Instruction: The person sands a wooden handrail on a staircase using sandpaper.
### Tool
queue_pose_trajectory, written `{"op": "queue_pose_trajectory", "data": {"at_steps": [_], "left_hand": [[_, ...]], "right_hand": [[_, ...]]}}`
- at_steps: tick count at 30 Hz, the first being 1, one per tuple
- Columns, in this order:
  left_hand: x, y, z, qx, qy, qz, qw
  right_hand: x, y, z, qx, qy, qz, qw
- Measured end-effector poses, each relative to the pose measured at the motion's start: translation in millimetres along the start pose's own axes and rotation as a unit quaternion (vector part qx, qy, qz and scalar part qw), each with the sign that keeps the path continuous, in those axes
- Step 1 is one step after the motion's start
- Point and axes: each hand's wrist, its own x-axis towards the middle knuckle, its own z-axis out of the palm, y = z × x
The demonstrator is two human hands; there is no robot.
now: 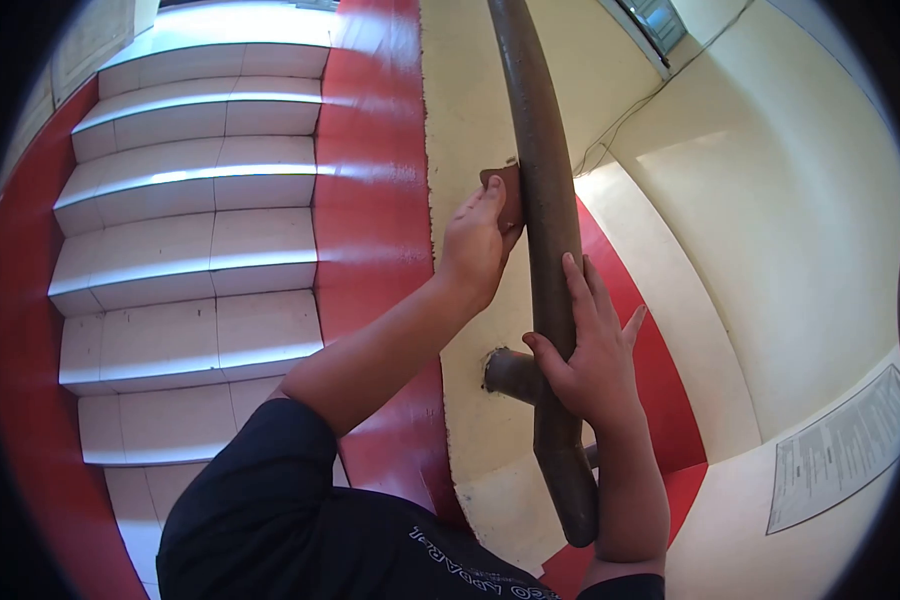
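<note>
A dark grey-brown pipe handrail (pixel 545 160) runs up the middle of the head view. My left hand (pixel 473 245) is closed on a folded reddish-brown piece of sandpaper (pixel 510 195), which is pressed to the rail's left side. Lower down, my right hand (pixel 595 350) rests on the rail with its fingers stretched out and the thumb apart. Beside it, a short pipe bracket (pixel 510 375) joins the rail to the cream-coloured wall top. Part of the sandpaper is hidden by my left fingers.
White tiled stairs (pixel 190 240) rise on the left, edged by a red painted band (pixel 375 200). A cream wall (pixel 780 200) curves down the right side. Thin cables (pixel 650 95) hang on it, and a printed sheet (pixel 840 450) is at the lower right.
</note>
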Motion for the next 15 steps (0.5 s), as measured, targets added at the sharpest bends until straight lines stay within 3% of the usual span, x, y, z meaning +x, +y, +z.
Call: {"op": "queue_pose_trajectory", "data": {"at_steps": [4, 7, 12, 15], "left_hand": [[28.9, 9.9, -4.7, -0.012, 0.005, -0.064, 0.998], [-9.7, 16.5, 2.5, -0.016, 0.028, -0.052, 0.998], [12.5, 16.9, -2.8, 0.005, 0.018, -0.056, 0.998], [2.9, 12.3, 9.4, 0.153, 0.051, -0.033, 0.986]], "right_hand": [[-0.9, 1.6, 2.8, 0.01, -0.001, -0.001, 1.0], [-1.0, 1.6, 1.4, -0.003, -0.005, 0.0, 1.0], [0.0, 3.6, 2.9, -0.003, -0.002, -0.005, 1.0], [-1.0, 2.6, 2.3, -0.009, -0.011, 0.005, 1.0]]}}
